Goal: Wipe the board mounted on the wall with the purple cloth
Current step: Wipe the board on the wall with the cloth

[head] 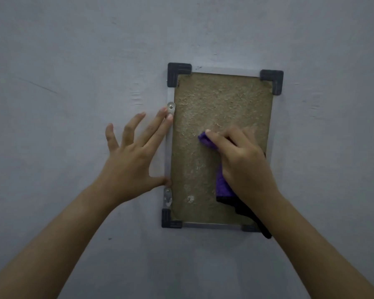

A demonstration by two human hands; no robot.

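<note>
A small upright board (216, 100) with a rough brown surface, a silver frame and dark corner caps hangs on the wall. My right hand (242, 160) presses a purple cloth (221, 184) flat against the board's middle and lower right; one end of the cloth pokes out past my fingertips and a dark edge hangs below my wrist. My left hand (132, 154) lies spread on the wall with its fingertips and thumb touching the board's left frame, holding nothing.
The pale grey wall (73, 61) surrounds the board on all sides. Two metal mounting brackets (171, 106) sit on the left frame, one near my fingertips and one by my thumb. A pale spot (190, 199) marks the board's lower part.
</note>
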